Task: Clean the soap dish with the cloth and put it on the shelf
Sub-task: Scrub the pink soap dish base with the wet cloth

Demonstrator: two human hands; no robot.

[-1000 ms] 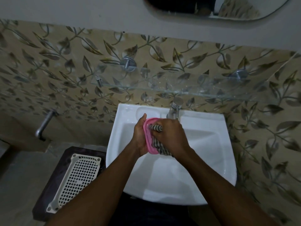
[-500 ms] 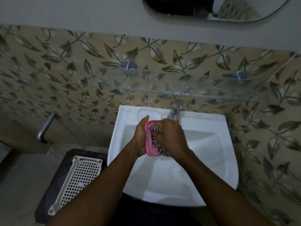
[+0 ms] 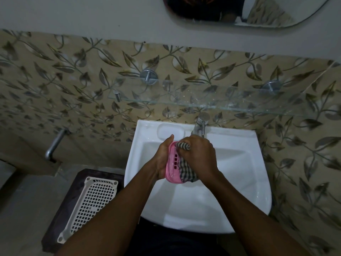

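Note:
Over the white sink [image 3: 239, 174], my left hand [image 3: 162, 159] holds a pink soap dish [image 3: 172, 167] on edge, its slotted inside facing right. My right hand [image 3: 199, 156] presses a checked cloth [image 3: 184, 170] against the inside of the dish; a bunched end of the cloth sticks out above my fingers. The glass shelf [image 3: 212, 100] runs along the leaf-patterned wall above the sink, held by two metal mounts, with nothing on it.
A chrome tap [image 3: 200, 124] stands at the back of the sink, just behind my hands. A white perforated basket [image 3: 88, 206] lies on a dark stool at lower left. A metal pipe [image 3: 55, 145] juts from the left wall. A mirror [image 3: 239, 10] hangs above.
The cloth has shifted to the right inside the dish, so more of the pink slotted face shows. Both hands stay over the sink.

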